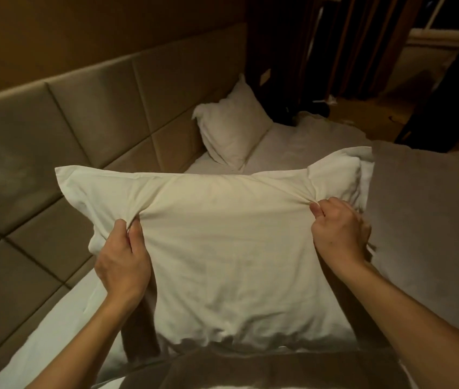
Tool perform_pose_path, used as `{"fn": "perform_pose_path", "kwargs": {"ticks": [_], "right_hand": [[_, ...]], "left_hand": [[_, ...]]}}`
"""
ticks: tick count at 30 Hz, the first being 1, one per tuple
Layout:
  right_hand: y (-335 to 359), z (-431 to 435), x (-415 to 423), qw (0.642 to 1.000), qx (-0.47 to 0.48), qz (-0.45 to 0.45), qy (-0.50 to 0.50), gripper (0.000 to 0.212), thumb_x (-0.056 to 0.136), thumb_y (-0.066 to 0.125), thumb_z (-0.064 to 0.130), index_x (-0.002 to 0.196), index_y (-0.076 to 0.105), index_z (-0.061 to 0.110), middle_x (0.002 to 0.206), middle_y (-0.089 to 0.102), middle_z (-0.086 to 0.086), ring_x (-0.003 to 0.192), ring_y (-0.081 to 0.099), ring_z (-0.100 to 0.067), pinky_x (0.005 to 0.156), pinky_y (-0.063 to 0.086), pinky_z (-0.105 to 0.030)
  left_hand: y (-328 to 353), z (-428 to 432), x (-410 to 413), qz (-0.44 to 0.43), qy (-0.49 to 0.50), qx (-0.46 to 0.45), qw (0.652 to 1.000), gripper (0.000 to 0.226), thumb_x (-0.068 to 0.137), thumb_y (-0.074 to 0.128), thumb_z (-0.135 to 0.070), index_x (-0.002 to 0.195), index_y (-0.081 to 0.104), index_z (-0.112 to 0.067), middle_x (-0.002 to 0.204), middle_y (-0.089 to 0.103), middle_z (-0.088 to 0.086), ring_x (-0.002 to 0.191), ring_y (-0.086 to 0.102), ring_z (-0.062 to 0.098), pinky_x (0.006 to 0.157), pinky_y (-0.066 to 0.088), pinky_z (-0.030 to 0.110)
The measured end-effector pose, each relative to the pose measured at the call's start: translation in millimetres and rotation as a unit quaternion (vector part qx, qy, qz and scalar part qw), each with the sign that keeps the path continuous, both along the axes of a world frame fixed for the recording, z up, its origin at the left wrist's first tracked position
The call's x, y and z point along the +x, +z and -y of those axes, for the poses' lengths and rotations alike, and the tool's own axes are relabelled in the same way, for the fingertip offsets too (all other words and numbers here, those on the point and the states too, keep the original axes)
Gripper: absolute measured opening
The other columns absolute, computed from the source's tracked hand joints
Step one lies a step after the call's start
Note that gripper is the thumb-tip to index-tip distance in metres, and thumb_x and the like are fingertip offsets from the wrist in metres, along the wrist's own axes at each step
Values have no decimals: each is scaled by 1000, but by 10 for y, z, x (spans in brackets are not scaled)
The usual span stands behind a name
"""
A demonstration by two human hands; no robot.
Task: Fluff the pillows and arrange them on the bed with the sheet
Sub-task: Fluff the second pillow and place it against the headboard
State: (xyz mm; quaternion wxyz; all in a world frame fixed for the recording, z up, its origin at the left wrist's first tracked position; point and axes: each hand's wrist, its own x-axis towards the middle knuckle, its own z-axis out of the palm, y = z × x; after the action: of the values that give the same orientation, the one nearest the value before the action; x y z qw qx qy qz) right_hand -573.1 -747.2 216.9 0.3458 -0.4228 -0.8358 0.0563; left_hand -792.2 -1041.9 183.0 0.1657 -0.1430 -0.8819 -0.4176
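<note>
I hold a large white pillow [231,248] up in front of me over the bed. My left hand [123,259] pinches the cover near its upper left side. My right hand [340,228] grips bunched cover near the upper right corner. A second white pillow [231,130] leans against the padded headboard farther along the bed. The white sheet [287,147] covers the mattress between the two pillows. A grey cover [430,209] lies over the bed to the right of my right hand.
A beige padded headboard [54,141] runs along the left side. Dark curtains [357,37] hang at the far end. Dark furniture [452,108] stands on the wooden floor at the upper right.
</note>
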Motion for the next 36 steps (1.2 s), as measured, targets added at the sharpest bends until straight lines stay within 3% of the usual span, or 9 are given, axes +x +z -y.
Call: {"fn": "perform_pose_path", "kwargs": {"ticks": [4, 14, 20, 28, 33, 36], "right_hand": [[80, 228, -369, 1000, 3, 1, 31, 28, 98, 58, 28, 73, 60, 17, 73, 55, 3, 71, 46, -18, 66, 28, -31], [148, 800, -1267, 997, 27, 6, 75, 26, 99, 58, 28, 75, 63, 17, 72, 56, 4, 68, 47, -17, 62, 35, -32], [152, 977, -1775, 996, 31, 2, 79, 25, 99, 57, 29, 77, 64, 19, 71, 53, 7, 67, 49, -17, 62, 45, -36], [189, 1099, -2349, 998, 31, -8, 56, 26, 100, 55, 32, 80, 66, 20, 74, 56, 5, 71, 50, -18, 65, 39, -32], [228, 1069, -2631, 998, 38, 1, 42, 27, 101, 53, 33, 86, 71, 19, 84, 66, 3, 85, 46, -17, 79, 35, -38], [201, 994, -2760, 999, 32, -14, 40, 25, 101, 53, 34, 93, 73, 20, 86, 62, 6, 88, 41, -16, 75, 38, -40]], "left_hand": [[65, 410, -81, -3, 44, 18, 999, 39, 109, 37, -45, 79, 33, -20, 61, 47, -3, 57, 42, 8, 55, 29, 36], [134, 1188, -447, 3, 96, 53, 994, 41, 109, 36, -46, 77, 32, -21, 59, 46, -1, 56, 42, 23, 58, 30, 37], [185, 1436, -825, 9, 85, 74, 994, 42, 108, 34, -50, 77, 30, -22, 59, 45, 0, 57, 46, 22, 55, 35, 39], [308, 1569, -1283, 5, 83, 80, 993, 42, 107, 32, -55, 78, 32, -24, 59, 44, -2, 57, 47, 20, 56, 40, 43], [313, 1535, -1325, -1, 81, 102, 991, 44, 107, 31, -56, 79, 33, -22, 61, 44, -1, 58, 47, 21, 55, 36, 41], [251, 1452, -1307, -2, 85, 113, 990, 44, 106, 31, -57, 79, 32, -23, 61, 41, -1, 58, 44, 24, 55, 35, 41]]}}
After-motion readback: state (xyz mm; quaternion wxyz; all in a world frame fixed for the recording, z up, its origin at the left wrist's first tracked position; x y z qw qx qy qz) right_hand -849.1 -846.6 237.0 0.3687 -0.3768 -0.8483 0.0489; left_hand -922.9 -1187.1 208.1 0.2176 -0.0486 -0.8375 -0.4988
